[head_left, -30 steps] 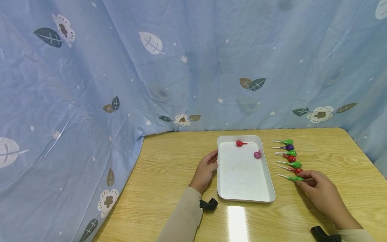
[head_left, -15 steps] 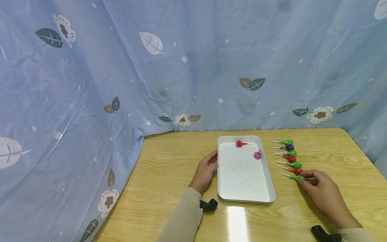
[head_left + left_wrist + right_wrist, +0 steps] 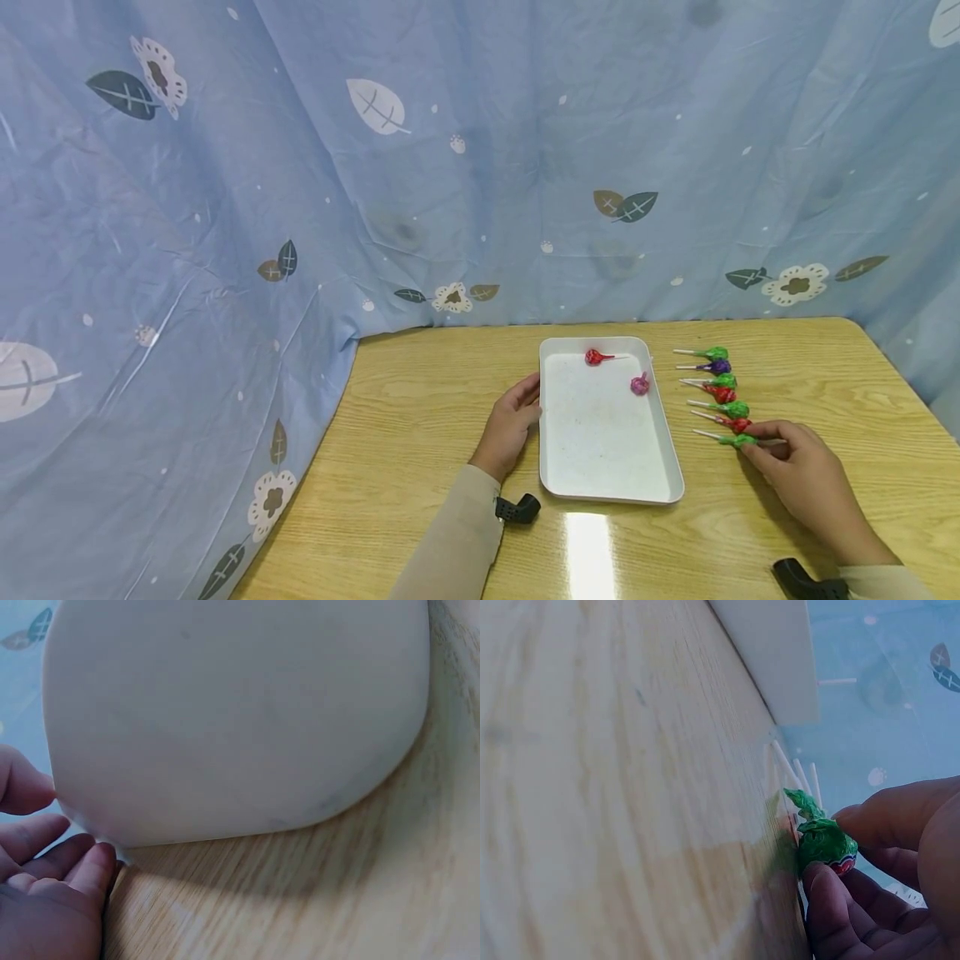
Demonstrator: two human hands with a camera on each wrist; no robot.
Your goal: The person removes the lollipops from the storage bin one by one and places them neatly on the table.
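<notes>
My right hand (image 3: 798,471) pinches the wrapped head of a green lollipop (image 3: 738,440) between thumb and fingers, at the near end of a column of lollipops. In the right wrist view this green lollipop (image 3: 825,847) is close to the tabletop, its white stick pointing toward the tray. My left hand (image 3: 510,425) touches the outer left wall of a white tray (image 3: 542,450); the left wrist view shows its fingertips (image 3: 94,859) against the tray's edge. Inside the tray lie a red lollipop (image 3: 594,357) and a pink lollipop (image 3: 640,384).
Right of the tray, more lollipops lie in a column: a green one (image 3: 717,353) farthest, then a purple one (image 3: 720,367), and several red and green ones. Behind the wooden table (image 3: 420,400) hangs a blue patterned curtain (image 3: 480,167), which also covers the left side.
The pinched green lollipop has shifted slightly to the right and away from me, with my right hand. My left hand and the tray have stayed in place.
</notes>
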